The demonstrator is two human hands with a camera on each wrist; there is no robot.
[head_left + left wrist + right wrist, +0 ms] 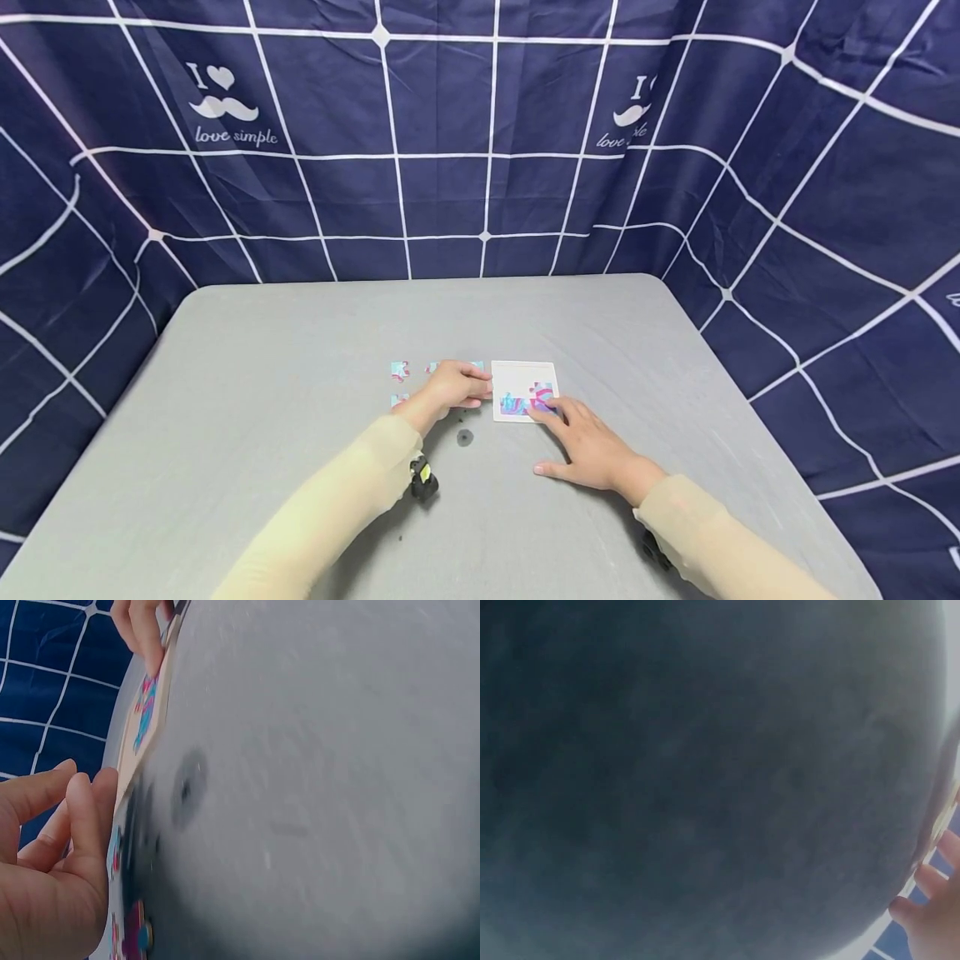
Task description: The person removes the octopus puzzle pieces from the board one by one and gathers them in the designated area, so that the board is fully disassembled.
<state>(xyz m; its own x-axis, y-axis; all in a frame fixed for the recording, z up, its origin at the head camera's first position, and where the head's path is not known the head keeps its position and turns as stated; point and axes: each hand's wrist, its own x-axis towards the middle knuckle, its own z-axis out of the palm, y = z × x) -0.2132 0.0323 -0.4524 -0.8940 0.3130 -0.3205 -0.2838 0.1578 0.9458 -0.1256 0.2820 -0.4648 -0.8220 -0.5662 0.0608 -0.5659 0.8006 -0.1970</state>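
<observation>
A square white puzzle tray lies flat on the table, with joined blue, pink and purple jigsaw pieces along its near side and up its right side. My right hand rests at the tray's near right corner, fingers spread, a fingertip on the pieces and the thumb apart on the table side. My left hand is at the tray's left edge, fingertips close to the rim; whether they touch it I cannot tell. Its loosely bent fingers show nothing between them in the left wrist view.
Left of the tray lie several loose jigsaw pieces, some partly hidden behind my left hand. A dark round spot marks the grey table near the left wrist. Blue checked curtains stand behind the table and at both sides.
</observation>
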